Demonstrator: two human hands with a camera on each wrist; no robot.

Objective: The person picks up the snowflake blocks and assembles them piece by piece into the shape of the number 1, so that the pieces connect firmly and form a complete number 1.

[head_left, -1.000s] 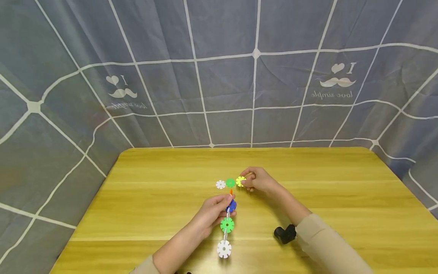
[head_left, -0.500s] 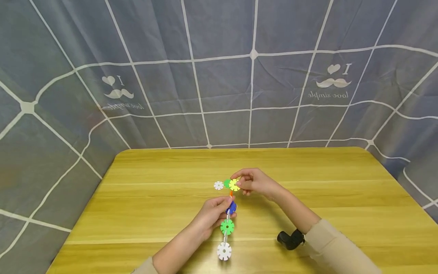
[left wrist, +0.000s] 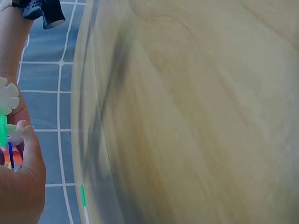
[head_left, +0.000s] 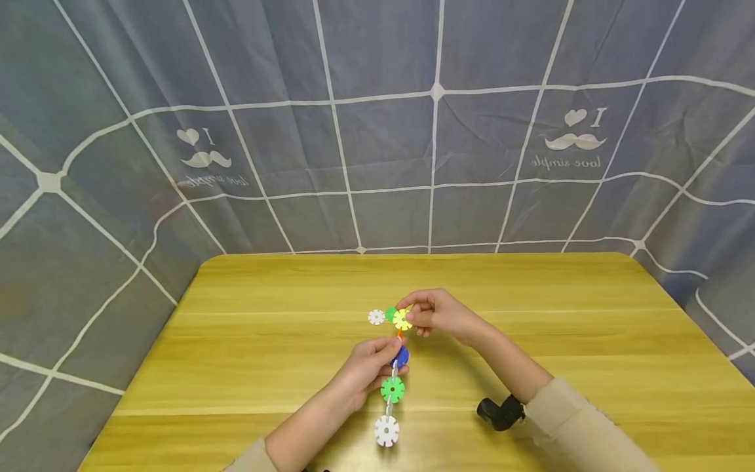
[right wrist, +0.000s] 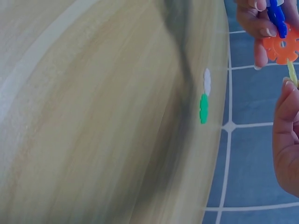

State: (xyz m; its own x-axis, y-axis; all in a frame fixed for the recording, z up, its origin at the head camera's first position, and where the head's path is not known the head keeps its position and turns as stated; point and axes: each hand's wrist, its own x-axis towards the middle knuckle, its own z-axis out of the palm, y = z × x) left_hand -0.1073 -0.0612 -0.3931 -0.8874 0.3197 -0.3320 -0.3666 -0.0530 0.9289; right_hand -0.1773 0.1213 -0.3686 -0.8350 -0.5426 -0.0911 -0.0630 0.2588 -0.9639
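Facing mirrored "love simple" lettering (head_left: pixel 565 162), left grip (head_left: pixel 371 366) holds disc chain (head_left: pixel 387 391), right grip (head_left: pixel 435 314) yellow disc (head_left: pixel 398 321).

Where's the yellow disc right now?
In the head view, the yellow disc is just right of centre, pinched by the right hand, beyond the orange disc.

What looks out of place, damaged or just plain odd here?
The cloth print behind the table: its words read backwards, as if seen from the reverse side. Nothing else stands out; the disc chain in the left hand shows no damage where visible.
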